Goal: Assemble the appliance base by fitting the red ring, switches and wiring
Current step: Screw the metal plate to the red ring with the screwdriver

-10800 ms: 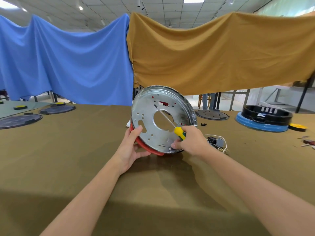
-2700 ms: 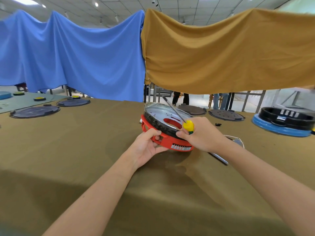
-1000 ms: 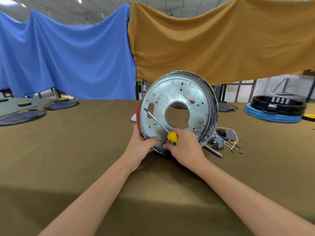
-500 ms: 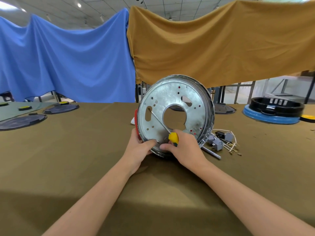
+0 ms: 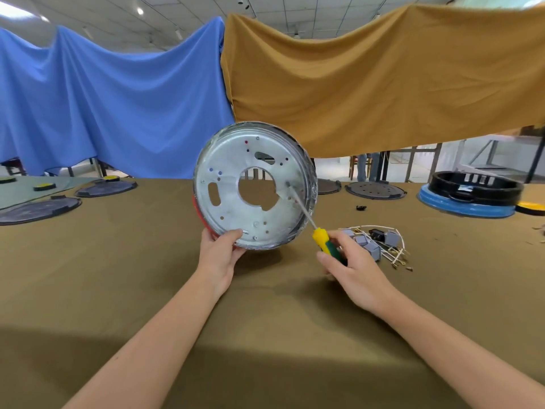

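Observation:
The round metal base plate (image 5: 236, 202) stands on edge on the table, its underside facing me. A sliver of the red ring (image 5: 197, 208) shows behind its left rim. My left hand (image 5: 219, 252) grips the plate's lower edge, thumb on the metal. My right hand (image 5: 351, 268) holds the yellow-and-green screwdriver (image 5: 323, 240) to the right of the plate. Its shaft slants up-left, with the tip at the plate's right side. The grey switches and white wiring (image 5: 376, 243) lie in a heap just beyond my right hand.
A black ring on a blue base (image 5: 469, 196) stands at the far right. Dark round lids (image 5: 376, 190) lie behind the plate, and more dark lids (image 5: 38, 206) at the far left. A small black part (image 5: 361, 207) lies near the wiring. Blue and ochre cloths hang behind.
My right hand has moved right and away from the plate's lower rim, swinging the screwdriver tip from the left of the plate to its right side. The plate has turned slightly.

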Tool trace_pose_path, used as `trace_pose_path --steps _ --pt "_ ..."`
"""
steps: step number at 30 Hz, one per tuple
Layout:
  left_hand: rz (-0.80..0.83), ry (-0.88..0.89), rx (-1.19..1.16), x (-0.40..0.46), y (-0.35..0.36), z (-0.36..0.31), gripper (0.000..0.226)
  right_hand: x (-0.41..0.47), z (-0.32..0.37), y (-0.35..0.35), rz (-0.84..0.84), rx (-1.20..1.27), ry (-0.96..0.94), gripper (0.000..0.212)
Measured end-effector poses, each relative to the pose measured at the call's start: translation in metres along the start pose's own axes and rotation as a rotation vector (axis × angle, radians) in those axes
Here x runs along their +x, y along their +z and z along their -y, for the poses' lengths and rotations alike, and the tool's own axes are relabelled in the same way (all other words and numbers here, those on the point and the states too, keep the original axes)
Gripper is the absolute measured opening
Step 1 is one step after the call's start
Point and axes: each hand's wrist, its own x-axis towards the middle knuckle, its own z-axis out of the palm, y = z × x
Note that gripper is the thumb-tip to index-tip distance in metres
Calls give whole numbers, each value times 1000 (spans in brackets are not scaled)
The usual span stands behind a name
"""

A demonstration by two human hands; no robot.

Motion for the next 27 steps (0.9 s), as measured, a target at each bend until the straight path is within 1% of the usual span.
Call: trace_pose_path --steps 3,5,11,15,19,27 --pt "-32 64 53 0 -1 0 45 -1 -4 4 30 -104 -70 26" --pt "-73 93 79 2 -2 0 44 -2 -3 5 29 -149 -77 31" --pt "-143 198 176 2 -2 0 44 -7 3 3 -14 -249 -86 30" --pt "-132 241 262 1 -1 1 42 -8 5 4 -18 -290 -86 34" --pt "-82 263 317 -2 2 2 45 -7 6 5 -14 -332 -106 35" --pt "-65 276 323 -2 1 3 47 -7 5 6 -22 -357 -106 36"
